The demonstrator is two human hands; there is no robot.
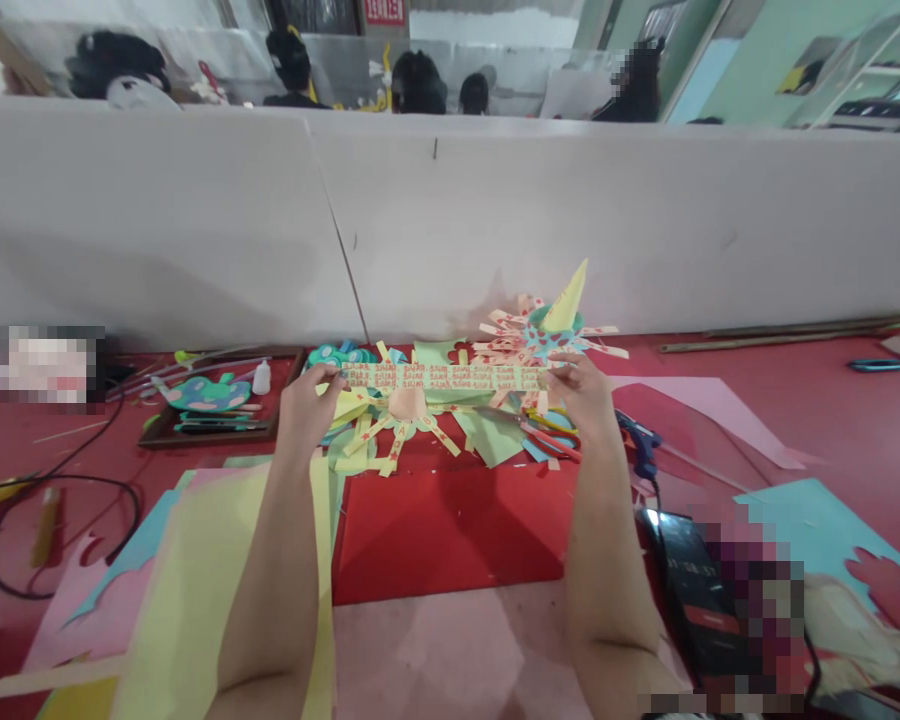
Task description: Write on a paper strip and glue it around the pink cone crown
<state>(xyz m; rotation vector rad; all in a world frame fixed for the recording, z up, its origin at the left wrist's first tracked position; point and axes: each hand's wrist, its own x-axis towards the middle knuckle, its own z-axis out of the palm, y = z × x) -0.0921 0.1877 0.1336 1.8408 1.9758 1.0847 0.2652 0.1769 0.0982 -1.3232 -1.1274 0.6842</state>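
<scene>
Stretched level between my two hands is a pale yellow paper strip (450, 376) covered with rows of small red marks. My left hand (311, 405) pinches its left end, and my right hand (586, 392) pinches the right end. Behind and below the strip lies a sunburst-like paper piece (407, 404) with a peach round middle and strips fanning out. Farther right stands a paper craft with a yellow cone (568, 298) and spread patterned strips. Close to my right hand are scissors with red handles (551, 440), partly over green paper (493, 436).
Yellow paper sheets (187, 580) lie under my left arm. A brown tray (217, 435) holds a white bottle (262, 377) and cut shapes. At right are a blue glue gun (640, 440) and a phone (694, 590). A grey partition (450, 230) borders the red table.
</scene>
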